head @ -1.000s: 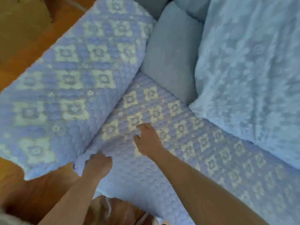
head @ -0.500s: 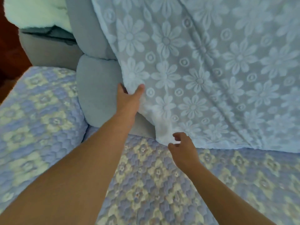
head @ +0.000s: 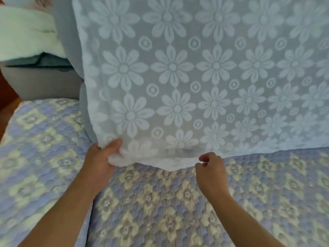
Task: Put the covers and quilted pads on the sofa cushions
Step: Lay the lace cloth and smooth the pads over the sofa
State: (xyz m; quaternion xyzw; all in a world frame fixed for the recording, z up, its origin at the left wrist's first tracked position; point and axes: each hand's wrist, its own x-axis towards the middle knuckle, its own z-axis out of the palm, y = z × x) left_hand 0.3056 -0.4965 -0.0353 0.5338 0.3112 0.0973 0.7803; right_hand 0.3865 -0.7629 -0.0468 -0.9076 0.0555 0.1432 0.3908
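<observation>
Two hands at the bottom hem of the lace cover (head: 195, 72), a pale blue sheet with a daisy and ring pattern that hangs over the grey back cushion (head: 62, 32) of the sofa. Left hand (head: 102, 161) grips the cover's lower left corner, thumb on top, cloth bunched in the palm. Right hand (head: 211, 169) is a bit to the right along the same hem, fingers curled with thumb and forefinger pinching at the edge; whether cloth is actually caught between them, cannot tell. Hands are apart, hem sagging between them. Hem rests on the quilted pad (head: 160, 202), lilac with cream diamond flowers, which lies flat on the seat. Second quilted pad (head: 41, 139) of the same pattern covers the seat to the left, touching the first. White fluffy blanket (head: 25, 32) sits top left behind the back cushion, on a grey armrest (head: 41, 82).
</observation>
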